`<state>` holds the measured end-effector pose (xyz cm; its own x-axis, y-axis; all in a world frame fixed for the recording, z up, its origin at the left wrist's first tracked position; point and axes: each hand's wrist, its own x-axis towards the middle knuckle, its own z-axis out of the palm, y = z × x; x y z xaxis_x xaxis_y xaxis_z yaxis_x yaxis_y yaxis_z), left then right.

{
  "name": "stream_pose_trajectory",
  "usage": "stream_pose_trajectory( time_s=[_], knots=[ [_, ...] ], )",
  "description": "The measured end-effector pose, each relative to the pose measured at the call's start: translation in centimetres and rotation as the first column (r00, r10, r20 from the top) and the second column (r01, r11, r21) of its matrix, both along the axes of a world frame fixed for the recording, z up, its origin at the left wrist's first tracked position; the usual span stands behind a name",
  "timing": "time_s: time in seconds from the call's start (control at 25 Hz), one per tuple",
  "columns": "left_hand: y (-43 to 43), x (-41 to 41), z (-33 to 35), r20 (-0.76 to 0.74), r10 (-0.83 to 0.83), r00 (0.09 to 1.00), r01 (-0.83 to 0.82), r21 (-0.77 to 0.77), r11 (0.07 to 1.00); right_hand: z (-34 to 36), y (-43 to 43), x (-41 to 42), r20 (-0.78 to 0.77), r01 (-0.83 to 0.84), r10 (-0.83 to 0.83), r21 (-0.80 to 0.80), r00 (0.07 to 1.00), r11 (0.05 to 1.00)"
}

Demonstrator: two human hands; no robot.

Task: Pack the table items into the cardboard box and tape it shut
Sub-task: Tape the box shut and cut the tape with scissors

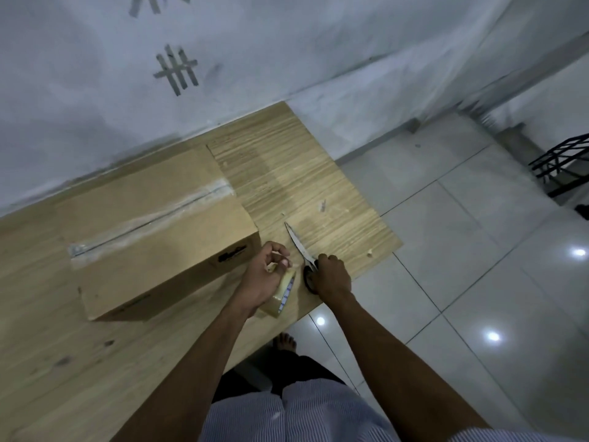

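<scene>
A closed cardboard box (153, 224) lies on the wooden table (63, 362), with clear tape running along its top seam. Just right of the box, my left hand (264, 275) rests on a roll of clear tape (282, 298) that stands on the table, with its fingers curled over the roll's top. My right hand (331, 277) grips the black handles of a pair of scissors (298, 242). The scissors' blades are together and lie on the table pointing away from me.
The table's right edge (395, 247) and near edge are close to both hands. Beyond them is a glossy tiled floor (478, 250). A white wall with tape marks (177, 70) backs the table. A black wire rack (561, 164) stands at far right.
</scene>
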<state>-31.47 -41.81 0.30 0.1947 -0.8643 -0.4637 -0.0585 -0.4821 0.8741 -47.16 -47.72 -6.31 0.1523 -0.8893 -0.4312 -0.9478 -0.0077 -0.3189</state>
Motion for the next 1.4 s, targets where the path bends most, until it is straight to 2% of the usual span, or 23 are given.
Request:
stream_pose_trajectory(
  time_s=[0.12,0.2,0.24,0.28,0.32,0.36,0.4,0.44,0.56,0.6,0.68,0.76,0.8,0.88,0.96,1.12,1.24,1.4],
  knots=[
    [-0.6,-0.4,0.3,0.032,-0.008,0.999,0.008,0.015,1.000,0.0,-0.4,-0.5,0.101,0.032,-0.032,0.005,0.994,0.999],
    [-1.4,-0.8,0.5,0.033,0.002,0.999,-0.002,0.003,1.000,1.2,-0.2,-1.2,0.278,0.156,-0.144,-0.023,0.950,0.987],
    [-2.0,-1.1,0.5,0.028,0.011,1.000,-0.011,-0.010,1.000,2.3,0.3,-1.6,0.425,0.281,-0.277,0.057,0.862,0.958],
    [-2.7,-1.6,0.5,0.018,0.022,1.000,-0.021,-0.023,1.000,3.6,1.2,-2.1,0.550,0.357,-0.417,0.218,0.724,0.908],
    [-3.5,-2.2,0.6,0.004,0.042,0.999,-0.041,-0.028,0.999,4.8,2.2,-2.6,0.600,0.332,-0.515,0.397,0.612,0.856],
    [-4.4,-2.9,0.6,-0.020,0.075,0.997,-0.075,-0.025,0.997,5.8,3.2,-3.0,0.627,0.224,-0.540,0.513,0.561,0.829],
    [-5.2,-3.7,0.6,-0.042,0.102,0.994,-0.103,-0.016,0.995,6.5,4.1,-3.6,0.656,0.112,-0.490,0.530,0.575,0.841],
    [-6.1,-4.5,0.7,-0.058,0.112,0.992,-0.113,-0.013,0.993,6.7,4.4,-4.4,0.684,0.084,-0.445,0.492,0.579,0.866],
    [-8.9,-6.3,-0.1,-0.045,0.084,0.995,-0.083,0.025,0.996,6.5,3.3,-7.1,0.722,0.238,-0.406,0.328,0.561,0.914],
    [-9.8,-6.6,-0.4,-0.087,0.109,0.990,-0.105,0.055,0.993,6.2,2.8,-7.8,0.720,0.285,-0.401,0.286,0.566,0.915],
    [-11.5,-7.2,-0.8,-0.179,0.198,0.964,-0.177,0.127,0.976,5.6,2.0,-8.3,0.715,0.277,-0.335,0.202,0.614,0.939],
    [-12.7,-8.1,-1.1,-0.202,0.259,0.944,-0.224,0.183,0.957,5.1,1.1,-7.5,0.644,0.283,-0.310,0.150,0.699,0.947],
    [-13.2,-8.8,-1.4,-0.229,0.275,0.934,-0.230,0.204,0.951,4.9,0.5,-7.2,0.641,0.289,-0.320,0.157,0.697,0.945],
    [-14.1,-10.0,-1.8,-0.258,0.283,0.924,-0.225,0.233,0.946,5.1,-0.8,-6.5,0.715,0.269,-0.331,0.205,0.615,0.941],
    [-14.9,-10.3,-2.2,-0.219,0.275,0.936,-0.216,0.258,0.942,5.3,-1.7,-6.5,0.700,0.276,-0.358,0.233,0.618,0.933],
    [-15.3,-10.0,-3.7,-0.071,0.223,0.972,-0.195,0.279,0.940,5.7,-4.1,-7.7,0.540,0.321,-0.372,0.191,0.755,0.928],
    [-15.5,-9.9,-5.4,-0.026,0.191,0.981,-0.172,0.327,0.929,5.3,-5.6,-8.3,0.480,0.350,-0.371,0.138,0.795,0.927],
    [-16.3,-10.7,-7.6,-0.060,0.363,0.930,-0.310,0.403,0.861,4.4,-6.4,-8.4,0.419,0.308,-0.334,0.130,0.844,0.942]
  ],
)
